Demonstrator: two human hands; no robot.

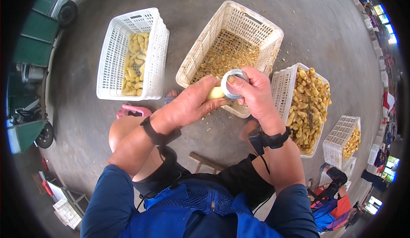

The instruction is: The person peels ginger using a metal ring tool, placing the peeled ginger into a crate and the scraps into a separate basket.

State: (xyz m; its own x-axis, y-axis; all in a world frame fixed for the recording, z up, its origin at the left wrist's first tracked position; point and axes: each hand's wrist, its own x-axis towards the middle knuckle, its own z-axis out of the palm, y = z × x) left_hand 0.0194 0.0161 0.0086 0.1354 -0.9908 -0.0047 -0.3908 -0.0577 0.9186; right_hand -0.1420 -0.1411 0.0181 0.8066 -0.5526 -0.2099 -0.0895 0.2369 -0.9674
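My left hand (190, 103) grips a smooth pale-yellow root piece (216, 93), perhaps ginger, with its end sticking out to the right. Round a silver ring-shaped tool (225, 83) my right hand (259, 96) is closed, thumb bent over it. The ring meets the root's exposed end. Both hands are over the near edge of a stained cream crate (188, 63) with yellow-brown peelings (226, 54) on its bottom. To the left, a white crate (106, 58) contains smooth yellow pieces (136, 63). Rough, unpeeled roots (308, 110) fill the tilted crate (279, 86) at right.
A smaller crate of yellow pieces (337, 137) stands farther right, near another person (335, 208) at the lower right. A pink object (136, 110) lies by my left knee. Green vehicles (36, 45) line the left side. Wooden bars (205, 162) show between my legs.
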